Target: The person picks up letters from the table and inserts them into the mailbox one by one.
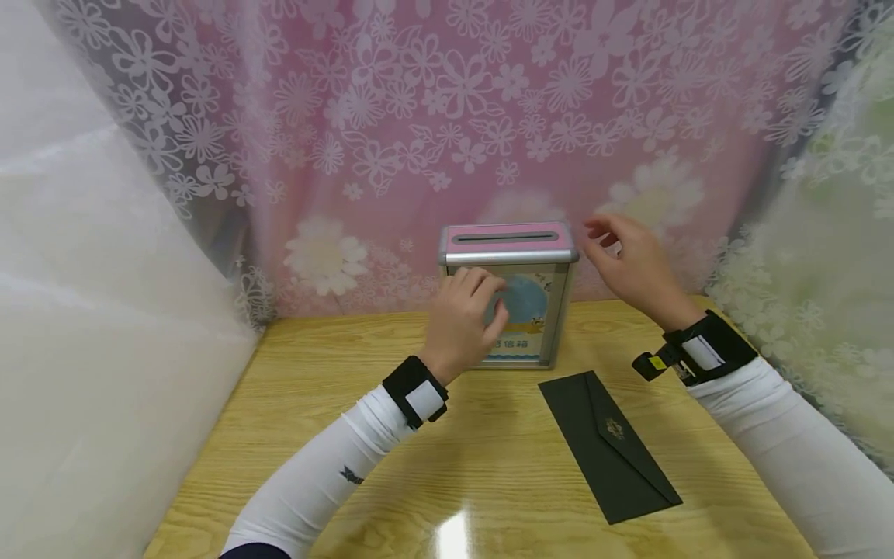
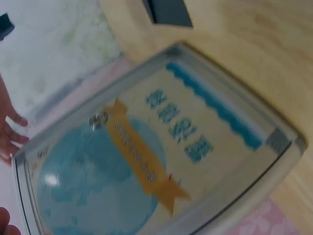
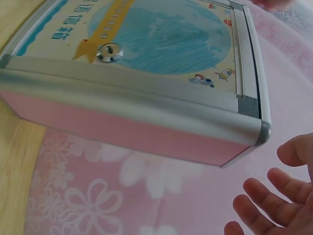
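Note:
A pink letter box with silver edges and a slot in its top stands upright at the back of the table. Its front panel bears a blue globe, a yellow ribbon and a round lock. My left hand is in front of the panel, fingers loosely bent, holding nothing; it hides part of the front. Beside the box's upper right corner is my right hand, its fingers relaxed and apart from the box in the right wrist view. A dark envelope lies flap side up in front of the box.
The wooden table carries the box and envelope. Behind the box hangs a pink flowered curtain. A white sheet borders the left side, and a pale green flowered curtain the right.

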